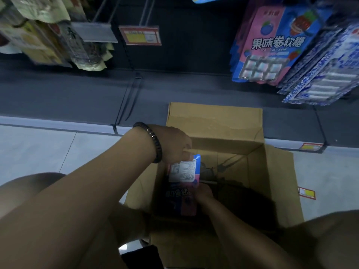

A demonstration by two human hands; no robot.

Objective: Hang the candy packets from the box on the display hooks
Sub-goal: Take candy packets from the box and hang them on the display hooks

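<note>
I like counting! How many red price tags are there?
3: a tag on a display hook, a tag on the shelf edge, a tag on the floor. More may hide.

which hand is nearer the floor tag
Right. The right hand sits low in the box, level with the tag; the left hand is higher, by the box's left wall.

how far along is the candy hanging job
Done: hung packets in pink and blue fill a hook top right. In hand: left hand and right hand grip held packets in the box. Left: hanging these; the middle hooks look bare.
</note>
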